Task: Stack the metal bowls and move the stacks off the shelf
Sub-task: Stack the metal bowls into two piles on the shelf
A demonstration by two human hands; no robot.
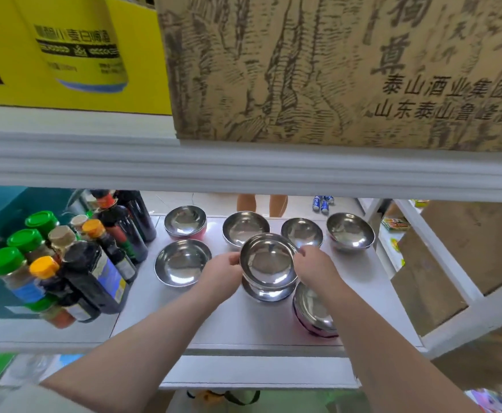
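Observation:
Several shiny metal bowls sit on a white shelf (228, 323). My left hand (220, 274) and my right hand (315, 268) grip opposite rims of a bowl (267, 260) that rests on top of another bowl (269, 292) in the middle. Single bowls lie at the left (182, 262), the back middle (245, 228), behind my right hand (301, 232) and the back right (349, 231). A stack with pink sides stands at the back left (185, 222). Another pink-sided stack (313, 311) sits under my right forearm.
Sauce bottles and green-capped spice jars (74, 263) crowd the shelf's left side. An upper shelf edge (243, 168) hangs overhead, loaded with a brown carton (333, 70) and a yellow box (65, 55). Cardboard boxes (452, 263) stand to the right. A person's legs (261, 204) show behind the shelf.

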